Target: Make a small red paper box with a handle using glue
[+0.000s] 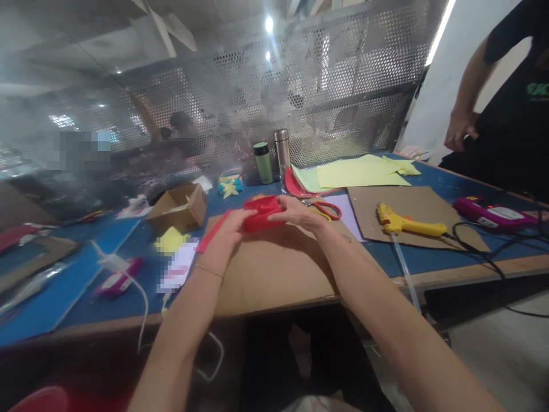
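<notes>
Above a brown cardboard sheet (274, 274), both hands grip a small red box-shaped craft piece (262, 216). What it is made of is too blurred to tell. My left hand (232, 224) closes on its left side, with the thumb along the near wall. My right hand (294, 212) holds the right side, thumb in front and fingers partly hidden behind. Beside my left hand a flat red strip (212, 232) slants down to the left; whether it joins the piece I cannot tell. Scissors with orange handles (332, 210) lie just right of my right hand.
A yellow glue gun (412, 225) rests on cardboard at the right, its black cord trailing. Behind stand a green tumbler (263, 165) and a steel flask (282, 150). An open carton (180, 209) sits left. A person (510, 97) stands at the far right.
</notes>
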### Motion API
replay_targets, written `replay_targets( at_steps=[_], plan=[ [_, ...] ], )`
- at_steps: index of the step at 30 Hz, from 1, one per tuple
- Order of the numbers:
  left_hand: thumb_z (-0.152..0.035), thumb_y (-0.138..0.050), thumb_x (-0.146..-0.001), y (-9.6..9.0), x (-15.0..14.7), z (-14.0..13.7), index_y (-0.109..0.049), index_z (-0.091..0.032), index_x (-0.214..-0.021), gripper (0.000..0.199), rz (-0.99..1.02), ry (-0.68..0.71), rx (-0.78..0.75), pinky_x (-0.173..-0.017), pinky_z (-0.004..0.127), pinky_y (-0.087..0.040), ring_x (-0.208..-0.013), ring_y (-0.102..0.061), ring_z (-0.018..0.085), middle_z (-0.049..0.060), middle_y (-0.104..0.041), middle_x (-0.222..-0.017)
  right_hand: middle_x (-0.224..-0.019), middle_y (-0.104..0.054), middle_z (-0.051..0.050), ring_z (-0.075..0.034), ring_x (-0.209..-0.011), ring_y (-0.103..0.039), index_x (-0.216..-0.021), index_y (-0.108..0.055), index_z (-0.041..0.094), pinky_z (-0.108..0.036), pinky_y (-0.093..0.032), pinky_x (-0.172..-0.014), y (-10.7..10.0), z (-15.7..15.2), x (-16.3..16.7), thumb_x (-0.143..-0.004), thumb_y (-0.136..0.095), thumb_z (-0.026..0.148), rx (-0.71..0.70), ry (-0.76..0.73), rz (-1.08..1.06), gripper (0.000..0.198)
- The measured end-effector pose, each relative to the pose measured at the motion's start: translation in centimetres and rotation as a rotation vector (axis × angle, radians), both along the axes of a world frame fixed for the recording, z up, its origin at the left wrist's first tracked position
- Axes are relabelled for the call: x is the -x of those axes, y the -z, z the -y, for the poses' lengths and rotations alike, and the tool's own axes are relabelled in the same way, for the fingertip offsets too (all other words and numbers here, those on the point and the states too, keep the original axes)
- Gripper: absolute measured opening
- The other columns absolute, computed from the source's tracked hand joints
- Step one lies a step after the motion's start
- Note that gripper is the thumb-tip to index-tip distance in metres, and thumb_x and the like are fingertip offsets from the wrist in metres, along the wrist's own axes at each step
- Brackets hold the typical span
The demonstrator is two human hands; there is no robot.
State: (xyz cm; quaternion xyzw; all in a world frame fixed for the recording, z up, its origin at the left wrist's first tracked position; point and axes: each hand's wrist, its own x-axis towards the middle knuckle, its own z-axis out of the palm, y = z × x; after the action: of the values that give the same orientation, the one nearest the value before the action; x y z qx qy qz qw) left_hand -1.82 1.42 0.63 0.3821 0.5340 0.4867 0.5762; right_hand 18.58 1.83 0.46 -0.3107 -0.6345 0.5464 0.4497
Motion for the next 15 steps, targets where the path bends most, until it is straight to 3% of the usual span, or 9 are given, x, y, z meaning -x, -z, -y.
replay_targets(
  at_steps=[5, 8, 11, 15],
  plan=[
    [-0.042, -0.083, -0.083, -0.9, -0.2, 0.8, -0.075, -0.017, -0.106, 0.035, 0.045, 0.095, -0.024, -0.051, 0.028, -0.056, -0.07, -0.072, 0.021, 0.013, -0.079, -0.095, -0.076, -0.066, 0.001, -0.013, -0.07, -0.057, -0.079, -0.063, 0.017, -0.022, -0.044, -0.059, 0.3, -0.4, -0.1, -0.067, -0.078, 0.019, -0.005, 0.025, 0.02, 0.02],
    [-0.034, -0.089, -0.077, -0.9, 0.0, 1.1, -0.076, -0.013, -0.105, 0.037, 0.022, 0.162, -0.114, -0.054, 0.028, -0.059, -0.075, -0.072, 0.021, 0.014, -0.079, -0.099, -0.074, -0.063, 0.002, -0.012, -0.068, -0.054, -0.073, -0.058, 0.019, -0.023, -0.042, -0.059, 0.2, -0.5, -0.3, -0.067, -0.078, 0.024, -0.01, 0.042, 0.036, 0.021],
    [-0.023, -0.091, -0.071, -0.2, 0.2, 0.9, -0.077, -0.01, -0.099, 0.034, -0.037, 0.119, -0.169, -0.057, 0.029, -0.059, -0.071, -0.07, 0.019, 0.014, -0.079, -0.093, -0.071, -0.058, 0.003, -0.011, -0.066, -0.05, -0.07, -0.055, 0.02, -0.024, -0.041, -0.06, 0.2, -0.5, -0.3, -0.067, -0.078, 0.029, -0.032, 0.052, 0.061, 0.025],
    [-0.022, -0.09, -0.066, 0.8, 0.3, 0.3, -0.079, -0.01, -0.091, 0.03, -0.039, 0.055, -0.216, -0.064, 0.029, -0.057, -0.068, -0.069, 0.017, 0.012, -0.079, -0.085, -0.069, -0.056, 0.004, -0.012, -0.066, -0.048, -0.071, -0.056, 0.02, -0.026, -0.039, -0.062, 0.6, -0.5, -0.1, -0.07, -0.077, 0.04, -0.036, 0.054, 0.0, 0.029]
  ],
)
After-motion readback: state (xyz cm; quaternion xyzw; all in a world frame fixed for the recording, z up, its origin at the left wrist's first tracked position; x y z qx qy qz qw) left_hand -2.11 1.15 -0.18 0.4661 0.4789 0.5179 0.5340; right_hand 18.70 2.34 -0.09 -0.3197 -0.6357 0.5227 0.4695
